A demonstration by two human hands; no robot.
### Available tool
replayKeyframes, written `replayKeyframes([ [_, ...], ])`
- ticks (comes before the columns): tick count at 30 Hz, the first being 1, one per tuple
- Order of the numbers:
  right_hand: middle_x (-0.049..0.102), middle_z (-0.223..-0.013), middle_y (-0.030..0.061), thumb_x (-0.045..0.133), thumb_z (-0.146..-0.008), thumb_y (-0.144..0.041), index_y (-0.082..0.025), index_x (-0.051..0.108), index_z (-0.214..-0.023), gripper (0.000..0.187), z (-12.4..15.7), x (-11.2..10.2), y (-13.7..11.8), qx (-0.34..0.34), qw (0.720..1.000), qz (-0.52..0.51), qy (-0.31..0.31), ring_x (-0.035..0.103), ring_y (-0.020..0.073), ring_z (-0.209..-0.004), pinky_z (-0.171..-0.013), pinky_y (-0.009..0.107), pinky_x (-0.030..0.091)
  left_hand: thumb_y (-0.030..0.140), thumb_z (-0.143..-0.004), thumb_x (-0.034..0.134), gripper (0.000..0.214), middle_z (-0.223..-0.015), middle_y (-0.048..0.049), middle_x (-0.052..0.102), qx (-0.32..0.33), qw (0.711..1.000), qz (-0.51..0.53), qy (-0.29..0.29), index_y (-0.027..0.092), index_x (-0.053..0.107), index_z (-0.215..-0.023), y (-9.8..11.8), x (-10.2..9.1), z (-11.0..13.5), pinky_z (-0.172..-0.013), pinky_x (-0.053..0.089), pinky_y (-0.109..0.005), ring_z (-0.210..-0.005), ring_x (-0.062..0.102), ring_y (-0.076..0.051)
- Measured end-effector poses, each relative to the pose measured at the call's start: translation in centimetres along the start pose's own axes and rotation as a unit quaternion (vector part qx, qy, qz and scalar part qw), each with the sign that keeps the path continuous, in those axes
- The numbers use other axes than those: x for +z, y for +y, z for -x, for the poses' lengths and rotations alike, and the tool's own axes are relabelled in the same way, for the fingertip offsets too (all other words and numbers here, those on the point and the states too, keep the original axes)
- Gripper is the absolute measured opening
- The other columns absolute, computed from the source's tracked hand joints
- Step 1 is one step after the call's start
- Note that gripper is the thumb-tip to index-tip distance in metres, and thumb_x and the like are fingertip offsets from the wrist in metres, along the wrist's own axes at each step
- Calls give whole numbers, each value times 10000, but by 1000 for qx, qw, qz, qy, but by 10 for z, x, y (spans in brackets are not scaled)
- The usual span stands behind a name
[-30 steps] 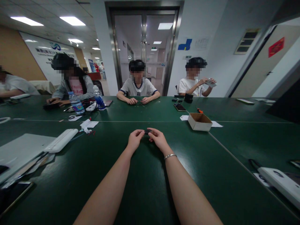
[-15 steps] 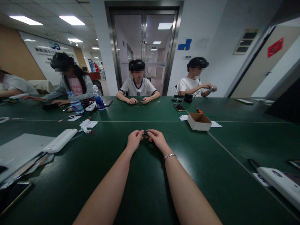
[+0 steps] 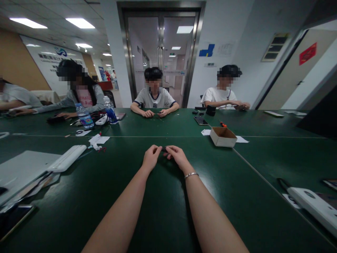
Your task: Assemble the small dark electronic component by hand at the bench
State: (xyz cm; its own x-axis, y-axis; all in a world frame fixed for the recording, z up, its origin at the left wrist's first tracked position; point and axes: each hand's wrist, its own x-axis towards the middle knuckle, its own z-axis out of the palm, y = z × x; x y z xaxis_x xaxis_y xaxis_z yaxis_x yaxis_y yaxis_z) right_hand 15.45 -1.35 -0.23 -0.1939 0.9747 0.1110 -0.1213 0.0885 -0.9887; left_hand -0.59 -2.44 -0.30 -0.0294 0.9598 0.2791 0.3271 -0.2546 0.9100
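A small dark object (image 3: pixel 164 149) is pinched between my two hands, just above the green table (image 3: pixel 168 196). It is too small and too covered by fingers for me to tell its kind. My left hand (image 3: pixel 151 156) has thumb and forefinger closed at its left end. From the other side, my right hand (image 3: pixel 178 156) grips it with the thumb on top and the other fingers curled beneath. A silver bracelet (image 3: pixel 191 175) circles my right wrist.
An open cardboard box (image 3: pixel 223 140) stands to the right beyond my hands. At left lie a grey laptop (image 3: pixel 26 165), a white case (image 3: pixel 68 158) and a phone (image 3: pixel 17 218). A white power strip (image 3: pixel 313 203) is at right. Several people sit across the table.
My hands stay almost in place; the left fingers shift slightly on the dark object. Across the table, the person at right has lowered their hands and turned.
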Motion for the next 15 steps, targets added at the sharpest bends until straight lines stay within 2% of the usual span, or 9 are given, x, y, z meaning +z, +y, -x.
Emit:
replayKeyframes([
  [2,688,-679,60,738,-696,-474,-129,666,-883,398,0,0,0,8,1000,-15,9,545,108,-518,-534,236,441,478,-812,555,301,-761,0,572,10,998,63,-8,178,576,-832,1,2,-1,-623,379,-234,-677,508,-122],
  [5,692,-677,58,755,-673,-484,-126,667,-903,434,-1,1,0,9,1000,-26,-2,544,105,-512,-527,232,437,470,-827,523,297,-731,9,534,-7,991,132,-29,178,548,-879,1,4,-2,-551,371,-222,-589,468,-102],
  [9,688,-662,48,765,-661,-465,-121,663,-931,449,-1,1,0,3,1000,-17,-8,537,102,-503,-521,228,427,383,-821,546,226,-748,12,528,0,990,139,-14,182,528,-924,-1,6,-2,-533,371,-207,-577,461,-89],
  [13,689,-676,46,750,-680,-456,-124,664,-950,436,-1,1,0,2,1000,-8,-11,544,104,-510,-527,229,428,395,-871,453,255,-652,32,487,-24,992,123,-11,183,514,-1000,-3,6,-2,-498,342,-207,-519,431,-90],
  [15,685,-676,41,749,-682,-452,-128,669,-956,432,0,2,0,0,1000,2,-11,543,104,-509,-528,232,429,367,-867,460,243,-659,32,486,-22,995,101,-5,190,516,-1024,-5,7,-3,-514,348,-206,-538,451,-93],
])
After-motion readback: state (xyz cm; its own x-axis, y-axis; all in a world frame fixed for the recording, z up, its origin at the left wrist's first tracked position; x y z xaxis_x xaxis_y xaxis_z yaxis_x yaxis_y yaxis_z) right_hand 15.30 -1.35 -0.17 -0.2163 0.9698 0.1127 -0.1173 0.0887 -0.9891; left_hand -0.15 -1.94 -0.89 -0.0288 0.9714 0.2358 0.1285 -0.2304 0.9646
